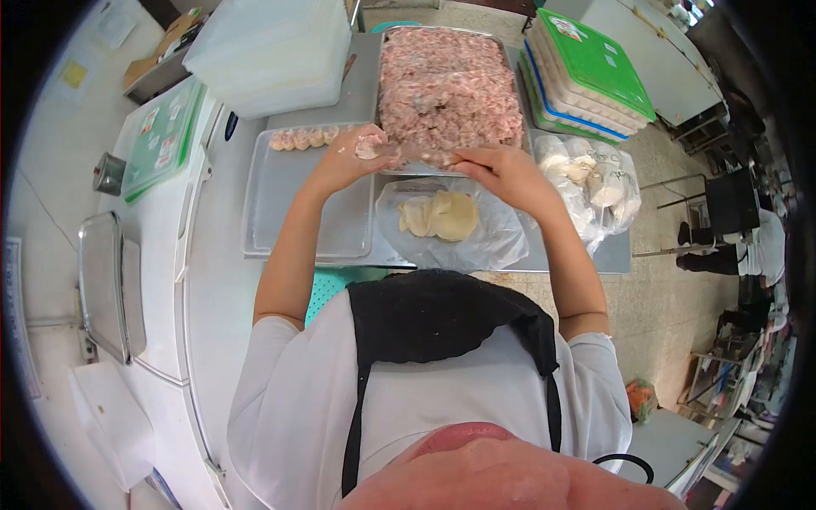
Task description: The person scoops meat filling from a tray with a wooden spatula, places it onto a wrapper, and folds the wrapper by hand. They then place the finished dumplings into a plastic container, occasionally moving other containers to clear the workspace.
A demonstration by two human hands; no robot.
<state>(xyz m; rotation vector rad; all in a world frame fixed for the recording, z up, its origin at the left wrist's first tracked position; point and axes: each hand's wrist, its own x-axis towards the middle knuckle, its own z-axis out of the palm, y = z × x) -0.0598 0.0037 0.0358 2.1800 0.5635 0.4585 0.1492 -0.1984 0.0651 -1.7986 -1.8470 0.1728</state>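
A large metal tray (450, 32) heaped with pink minced filling (450, 85) stands in front of me. At its near edge my left hand (361, 155) is curled around a wrapper with pale filling (368, 150). My right hand (497, 170) is beside it, thumb and fingers pinched together at the tray's near rim; what they hold is too small to name. Round yellowish dough wrappers (442, 216) lie on a clear plastic bag (501, 242) below my hands. Filled dumplings (310, 137) form a row at the far end of a plastic tray (310, 228) on the left.
Stacked boxes with a green lid (595, 55) stand at the back right, near a bag of white packets (595, 178). Large translucent containers (272, 51) are at the back left. A person (761, 246) is at the far right, by a dark chair (733, 204).
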